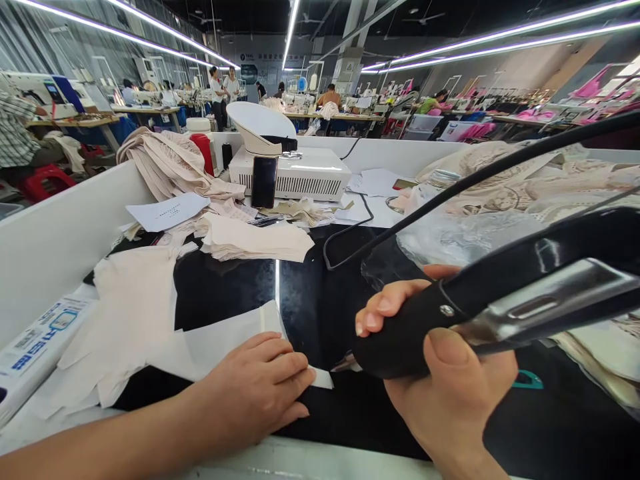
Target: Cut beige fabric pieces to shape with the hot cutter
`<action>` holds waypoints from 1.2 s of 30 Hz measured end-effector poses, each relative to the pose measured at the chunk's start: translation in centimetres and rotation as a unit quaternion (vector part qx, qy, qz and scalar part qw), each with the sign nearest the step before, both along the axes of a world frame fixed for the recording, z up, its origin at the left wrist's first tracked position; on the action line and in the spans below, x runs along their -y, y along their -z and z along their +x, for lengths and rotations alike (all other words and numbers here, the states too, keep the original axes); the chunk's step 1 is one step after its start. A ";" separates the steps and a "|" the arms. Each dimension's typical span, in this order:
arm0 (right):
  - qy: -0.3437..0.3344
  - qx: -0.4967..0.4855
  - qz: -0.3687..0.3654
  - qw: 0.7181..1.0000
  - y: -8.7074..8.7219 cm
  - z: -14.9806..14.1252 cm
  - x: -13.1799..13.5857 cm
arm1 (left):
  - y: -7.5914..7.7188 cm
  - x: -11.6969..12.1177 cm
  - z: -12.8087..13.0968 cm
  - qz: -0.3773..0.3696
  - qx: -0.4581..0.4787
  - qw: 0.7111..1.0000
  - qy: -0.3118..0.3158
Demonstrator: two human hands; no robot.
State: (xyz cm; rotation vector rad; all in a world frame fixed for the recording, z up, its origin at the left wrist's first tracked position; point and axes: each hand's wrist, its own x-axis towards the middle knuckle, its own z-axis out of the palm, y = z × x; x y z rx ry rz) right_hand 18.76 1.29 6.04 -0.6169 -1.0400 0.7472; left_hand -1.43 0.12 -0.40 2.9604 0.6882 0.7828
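My left hand (pixel 265 383) lies flat, fingers stretched out, on a thin white fabric piece (pixel 215 343) with a seam-like strip near its upper edge. A narrow white end (pixel 321 378) of the material pokes out past the fingertips. My right hand (pixel 450 380) is wrapped round a black corded handheld cutter (pixel 400 333) with a long metal lever (pixel 545 303). Its pointed metal tip (pixel 347 363) is just right of that white end, seemingly apart from it. Beneath both hands is a glossy black work surface (pixel 310 300).
A stack of cream fabric pieces (pixel 255 238) lies ahead, more pale pieces (pixel 130 307) at left beside a printed box (pixel 40 340). Behind stand a vented white machine box (pixel 295 170) and a phone (pixel 264 181). A black cable (pixel 475 177) arches across the right, over plastic bags (pixel 450 233).
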 end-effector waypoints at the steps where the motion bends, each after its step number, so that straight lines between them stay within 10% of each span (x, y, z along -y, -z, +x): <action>1: -0.007 -0.004 0.000 1.000 -0.1 -0.1 0.1 | 0.0 0.0 0.0 0.000 -0.001 1.000 0.000; 36: 0.000 0.033 0.001 0.999 0.3 -0.2 0.3 | 0.3 -0.2 -0.1 -0.002 -0.013 1.000 0.003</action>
